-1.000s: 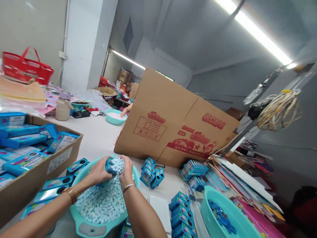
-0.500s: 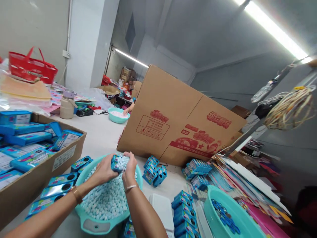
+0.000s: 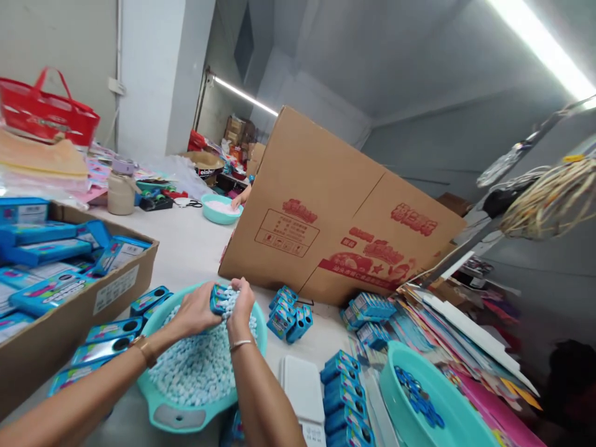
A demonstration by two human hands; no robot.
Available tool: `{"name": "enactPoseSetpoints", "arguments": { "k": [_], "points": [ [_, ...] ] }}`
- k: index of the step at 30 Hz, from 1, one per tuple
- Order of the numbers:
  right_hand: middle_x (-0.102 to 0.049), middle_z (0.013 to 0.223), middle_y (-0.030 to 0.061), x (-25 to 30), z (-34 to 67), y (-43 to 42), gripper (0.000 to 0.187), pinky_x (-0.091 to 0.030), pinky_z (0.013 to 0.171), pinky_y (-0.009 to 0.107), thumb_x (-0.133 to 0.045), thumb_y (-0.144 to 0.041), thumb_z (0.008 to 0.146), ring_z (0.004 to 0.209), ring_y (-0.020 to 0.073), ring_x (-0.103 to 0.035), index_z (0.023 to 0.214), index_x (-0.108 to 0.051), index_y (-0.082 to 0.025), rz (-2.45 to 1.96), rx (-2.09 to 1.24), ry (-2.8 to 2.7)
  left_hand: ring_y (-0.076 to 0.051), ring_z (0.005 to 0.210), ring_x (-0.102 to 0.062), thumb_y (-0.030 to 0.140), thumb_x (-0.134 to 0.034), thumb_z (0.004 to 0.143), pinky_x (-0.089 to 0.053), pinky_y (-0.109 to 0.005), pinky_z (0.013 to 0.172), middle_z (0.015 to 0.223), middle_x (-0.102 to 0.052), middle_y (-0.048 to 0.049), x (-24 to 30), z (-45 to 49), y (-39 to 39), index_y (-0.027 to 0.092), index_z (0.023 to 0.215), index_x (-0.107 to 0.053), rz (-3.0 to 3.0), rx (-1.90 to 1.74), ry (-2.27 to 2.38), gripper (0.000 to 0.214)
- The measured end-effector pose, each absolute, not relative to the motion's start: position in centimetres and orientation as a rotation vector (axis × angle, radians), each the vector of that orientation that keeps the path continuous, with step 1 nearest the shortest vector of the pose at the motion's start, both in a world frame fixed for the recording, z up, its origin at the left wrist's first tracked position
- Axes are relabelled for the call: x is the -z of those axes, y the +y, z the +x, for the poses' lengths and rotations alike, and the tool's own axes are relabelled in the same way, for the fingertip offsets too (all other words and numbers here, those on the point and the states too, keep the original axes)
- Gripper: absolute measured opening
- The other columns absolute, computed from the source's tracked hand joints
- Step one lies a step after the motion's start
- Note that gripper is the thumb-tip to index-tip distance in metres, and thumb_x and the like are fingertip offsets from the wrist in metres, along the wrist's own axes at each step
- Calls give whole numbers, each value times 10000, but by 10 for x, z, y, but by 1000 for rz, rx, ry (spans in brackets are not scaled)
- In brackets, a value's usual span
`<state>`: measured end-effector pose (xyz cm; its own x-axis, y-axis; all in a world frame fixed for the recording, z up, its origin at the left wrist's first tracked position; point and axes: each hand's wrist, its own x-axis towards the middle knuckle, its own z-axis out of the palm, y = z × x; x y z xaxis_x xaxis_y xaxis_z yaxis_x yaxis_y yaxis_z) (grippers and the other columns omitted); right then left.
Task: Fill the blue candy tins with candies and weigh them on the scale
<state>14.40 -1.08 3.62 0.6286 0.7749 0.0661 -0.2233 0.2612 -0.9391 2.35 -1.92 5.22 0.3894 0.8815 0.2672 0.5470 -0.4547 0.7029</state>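
My left hand point(image 3: 196, 310) is closed around a small blue printed box point(image 3: 216, 300), held tilted over a turquoise basin point(image 3: 161, 406). Pale blue pellet-like candies point(image 3: 198, 366) fill much of that basin. My right hand point(image 3: 243, 305) is cupped round a handful of the same candies, pressed up against the box's side. Where the candies meet the box, its opening is hidden from me. Several blue boxes with dark round holes point(image 3: 105, 352) stand along the basin's left side.
An open carton point(image 3: 121, 273) of flat blue boxes is at left. A large cardboard sheet point(image 3: 344, 205) leans behind the basin. To the right are a white scale point(image 3: 302, 388), rows of blue boxes point(image 3: 344, 397) and a basin with blue rings point(image 3: 395, 372). A co-worker's hand point(image 3: 241, 197) touches a distant basin.
The view has shifted slightly. My left hand still holds the box, and my right hand remains beside it with candies, its fingers a little more curled toward the box.
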Motion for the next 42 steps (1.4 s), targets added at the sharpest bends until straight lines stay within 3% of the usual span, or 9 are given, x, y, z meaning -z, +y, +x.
{"name": "enactPoseSetpoints", "arguments": {
  "k": [5, 12, 15, 22, 27, 32, 36, 40, 42],
  "points": [
    [-674, 679, 22, -37, 148, -14, 273, -477, 679, 281, -570, -393, 754, 680, 167, -594, 705, -694, -154, -1121, -791, -535, -330, 956, -644, 328, -667, 570, -469, -381, 801, 1009, -675, -91, -57, 22, -26, 195, 1070, -550, 2194, -844, 1203, 530],
    [-669, 651, 23, -45, 152, -26, 313, -465, 697, 287, -515, -391, 795, 664, 168, -590, 660, -682, -164, -1138, -817, -602, -322, 905, -672, 353, -675, 606, -475, -366, 729, 957, -695, -68, -53, 24, -34, 209, 1083, -524, 2164, -834, 1224, 521],
    [-695, 698, 30, -55, 155, -29, 330, -471, 729, 285, -522, -414, 815, 709, 172, -610, 698, -705, -165, -1135, -854, -667, -325, 888, -672, 371, -692, 607, -473, -370, 713, 959, -693, -72, -53, 24, -34, 207, 1113, -501, 2162, -832, 1222, 565],
    [-732, 870, 60, -68, 153, -45, 404, -471, 772, 262, -522, -511, 875, 878, 180, -642, 846, -731, -167, -1245, -1068, -775, -331, 1001, -614, 284, -648, 636, -449, -397, 817, 1047, -649, -90, -51, 23, -45, 188, 1061, -533, 2230, -861, 1108, 451],
    [-732, 991, 70, -62, 164, -56, 533, -479, 774, 270, -449, -644, 878, 927, 176, -650, 935, -713, -184, -1183, -1084, -720, -272, 960, -628, 279, -689, 618, -489, -360, 810, 1062, -650, -68, -44, 19, -48, 185, 1163, -484, 2107, -887, 1056, 590],
    [-727, 846, 37, -48, 161, -57, 486, -479, 758, 276, -526, -614, 843, 825, 183, -642, 904, -709, -168, -1242, -926, -807, -259, 965, -623, 226, -706, 602, -502, -367, 835, 1089, -641, -65, -40, 22, -48, 179, 1208, -460, 1889, -913, 880, 655],
    [-727, 879, 42, -44, 152, -58, 470, -486, 782, 278, -524, -600, 852, 864, 186, -643, 893, -713, -172, -1257, -897, -809, -247, 951, -621, 217, -712, 601, -513, -368, 833, 1099, -629, -61, -34, 21, -50, 181, 1246, -428, 1805, -900, 853, 706],
    [-736, 850, 69, -39, 166, -62, 559, -500, 746, 297, -455, -644, 867, 833, 197, -663, 971, -713, -159, -1252, -1087, -717, -252, 955, -631, 217, -750, 583, -530, -357, 813, 1096, -631, -60, -35, 4, -54, 200, 1272, -417, 1612, -811, 840, 765],
    [-738, 912, 81, -34, 182, -68, 542, -496, 800, 312, -463, -628, 867, 877, 198, -665, 1005, -711, -166, -1291, -1106, -725, -266, 975, -636, 240, -788, 565, -541, -366, 820, 1115, -630, -64, -37, -10, -57, 219, 1312, -376, 1459, -785, 857, 853]
  ]
}}
